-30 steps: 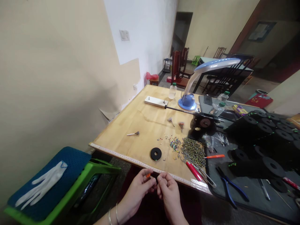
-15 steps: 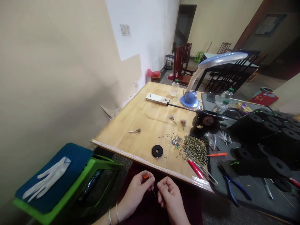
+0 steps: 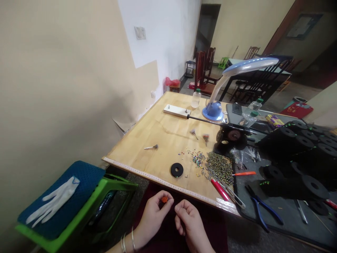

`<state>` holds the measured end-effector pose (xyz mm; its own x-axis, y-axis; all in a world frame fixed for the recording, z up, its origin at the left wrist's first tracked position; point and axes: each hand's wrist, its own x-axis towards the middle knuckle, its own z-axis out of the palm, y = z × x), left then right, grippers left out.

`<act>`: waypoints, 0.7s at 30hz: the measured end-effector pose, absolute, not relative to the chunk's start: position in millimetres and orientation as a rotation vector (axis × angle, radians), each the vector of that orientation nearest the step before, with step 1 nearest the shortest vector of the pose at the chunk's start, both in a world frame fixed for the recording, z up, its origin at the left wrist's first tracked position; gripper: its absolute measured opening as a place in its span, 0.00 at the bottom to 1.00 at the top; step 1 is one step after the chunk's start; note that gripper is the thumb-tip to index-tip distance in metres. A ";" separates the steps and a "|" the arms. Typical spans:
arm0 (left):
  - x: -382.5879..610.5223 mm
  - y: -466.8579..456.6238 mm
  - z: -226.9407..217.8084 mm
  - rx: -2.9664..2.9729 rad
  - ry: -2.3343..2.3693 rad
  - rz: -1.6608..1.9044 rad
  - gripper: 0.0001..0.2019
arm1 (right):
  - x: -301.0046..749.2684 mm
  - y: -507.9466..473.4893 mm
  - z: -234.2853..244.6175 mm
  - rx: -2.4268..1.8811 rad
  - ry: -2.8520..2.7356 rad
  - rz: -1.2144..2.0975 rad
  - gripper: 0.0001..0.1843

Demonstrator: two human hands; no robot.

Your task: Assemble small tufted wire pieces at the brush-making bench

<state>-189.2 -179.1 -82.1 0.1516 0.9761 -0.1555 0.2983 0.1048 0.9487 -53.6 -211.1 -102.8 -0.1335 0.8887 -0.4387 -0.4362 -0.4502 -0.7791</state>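
Note:
My left hand (image 3: 154,212) is closed in front of the table edge, with a small orange tuft (image 3: 164,199) pinched between thumb and fingers. Close beside it, my right hand (image 3: 190,219) has thumb and forefinger pressed together; anything in that pinch is too small to make out. On the table just beyond the hands lies a black foam ring (image 3: 177,170). Past it are scattered coloured beads (image 3: 198,160) and a heap of striped dark-and-yellow little pieces (image 3: 218,167).
Red-handled scissors or tweezers (image 3: 220,189) and blue pliers (image 3: 259,207) lie at right, by black foam rolls (image 3: 302,188). A rod runs from a white block (image 3: 177,111) to a black reel-like device (image 3: 233,135). A blue lamp (image 3: 213,110) stands behind. A glove (image 3: 54,202) rests on a stool.
Both hands stay almost in place. The orange tuft shows more clearly in my left fingers, and the thin dark strand below them is no longer visible. My right fingertips have shifted slightly left.

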 end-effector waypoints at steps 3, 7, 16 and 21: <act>-189.1 -179.3 -82.0 1.453 1.331 0.828 0.11 | -54.5 -209.6 -103.5 -1.139 -0.559 1.762 0.29; -190.0 -180.2 -83.4 1.537 1.330 0.826 0.10 | -54.4 -209.2 -105.3 -1.110 -0.502 1.771 0.27; -190.0 -182.6 -74.5 1.728 1.300 0.799 0.09 | -52.9 -205.1 -107.5 -1.092 -0.479 1.749 0.29; -189.5 -182.2 -72.4 1.727 1.283 0.730 0.09 | -52.0 -204.0 -108.4 -1.111 -0.506 1.692 0.30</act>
<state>-189.5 -182.2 -72.4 0.3053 0.9518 -0.0298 0.4610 -0.1204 0.8792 -52.0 -204.0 -108.4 -0.0696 0.8983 -0.4339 -0.5126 -0.4054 -0.7569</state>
